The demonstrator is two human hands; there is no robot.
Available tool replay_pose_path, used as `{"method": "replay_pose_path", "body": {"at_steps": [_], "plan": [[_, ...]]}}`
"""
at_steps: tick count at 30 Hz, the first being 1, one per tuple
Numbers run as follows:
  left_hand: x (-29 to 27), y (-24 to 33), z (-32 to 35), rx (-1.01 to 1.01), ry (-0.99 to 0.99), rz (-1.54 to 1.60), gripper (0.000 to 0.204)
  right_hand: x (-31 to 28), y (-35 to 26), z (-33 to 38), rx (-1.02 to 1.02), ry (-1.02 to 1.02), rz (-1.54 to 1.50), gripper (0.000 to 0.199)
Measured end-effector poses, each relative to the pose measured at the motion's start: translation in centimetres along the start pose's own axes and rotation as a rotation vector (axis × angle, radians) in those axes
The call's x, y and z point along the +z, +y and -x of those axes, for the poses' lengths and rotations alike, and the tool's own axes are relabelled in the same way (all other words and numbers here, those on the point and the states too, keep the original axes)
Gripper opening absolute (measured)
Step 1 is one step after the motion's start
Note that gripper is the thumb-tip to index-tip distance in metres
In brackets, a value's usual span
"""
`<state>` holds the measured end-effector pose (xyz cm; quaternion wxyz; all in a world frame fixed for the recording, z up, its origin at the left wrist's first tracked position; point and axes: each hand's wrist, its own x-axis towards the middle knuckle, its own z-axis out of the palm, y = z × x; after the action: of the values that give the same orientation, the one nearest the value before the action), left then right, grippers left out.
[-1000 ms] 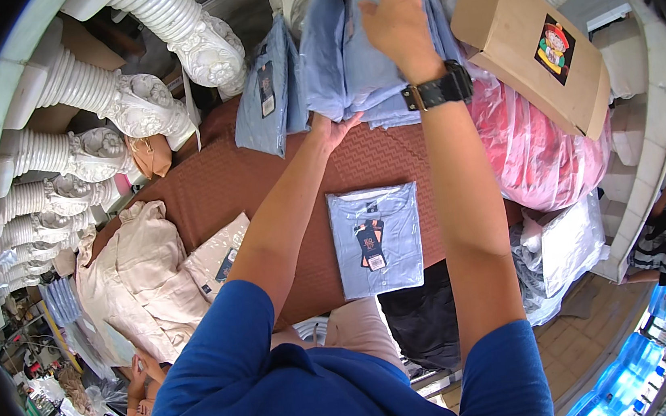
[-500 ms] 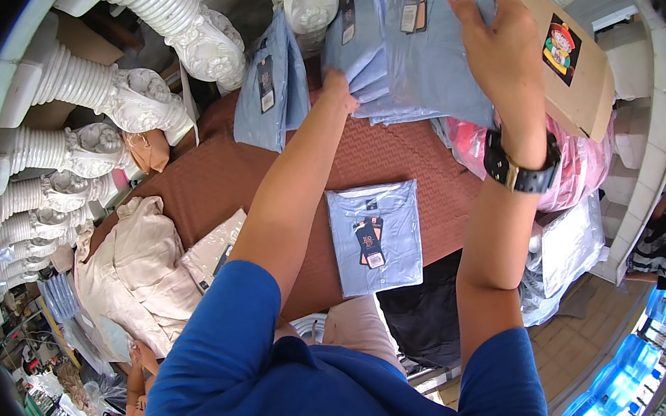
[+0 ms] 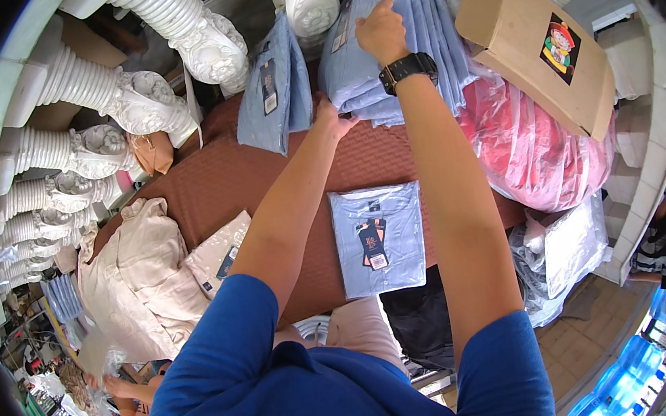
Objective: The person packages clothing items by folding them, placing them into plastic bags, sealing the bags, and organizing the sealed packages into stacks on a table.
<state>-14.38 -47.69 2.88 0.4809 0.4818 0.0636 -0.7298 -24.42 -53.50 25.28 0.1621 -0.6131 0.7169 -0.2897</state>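
Several folded blue shirts [image 3: 423,60] in clear plastic stand in a leaning row at the far side of the brown-covered table [image 3: 264,174]. My right hand [image 3: 382,34], with a black watch on its wrist, is closed on the upper edge of a shirt in that row. Down at the row's near left corner, my left hand [image 3: 332,120] grips the shirts' lower edge, its fingers partly hidden. A separate bagged blue shirt [image 3: 272,92] leans just left of the row. Flat in front of me lies another bagged blue shirt [image 3: 383,255] with dark hang tags.
Beige garments [image 3: 140,269] and a bagged beige shirt [image 3: 216,257] lie on the left. At right, a cardboard box [image 3: 526,33] rests on red bagged goods [image 3: 533,146]. White carved balusters [image 3: 202,43] line the far and left sides. Another person's hand [image 3: 129,388] shows lower left.
My right hand has moved left from the row's right end, and the shirts it held up have swung back. The cardboard box and red bags are now more exposed. My left hand is slightly nearer me.
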Motion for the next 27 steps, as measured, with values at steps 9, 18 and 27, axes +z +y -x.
{"method": "replay_pose_path", "body": {"at_steps": [9,18,27], "plan": [[2.7,-2.7,8.4,0.066,0.037,0.040,0.089,5.4,1.8,-2.4,0.028,-0.091,0.086,0.059],[-1.3,-2.6,7.0,0.005,-0.092,-0.151,0.066,-2.7,0.1,7.3,-0.391,0.376,-0.242,0.038],[-6.2,-4.1,13.7,0.209,-0.174,-0.584,0.064,-2.7,20.6,36.8,0.146,-0.045,0.258,0.071]]}}
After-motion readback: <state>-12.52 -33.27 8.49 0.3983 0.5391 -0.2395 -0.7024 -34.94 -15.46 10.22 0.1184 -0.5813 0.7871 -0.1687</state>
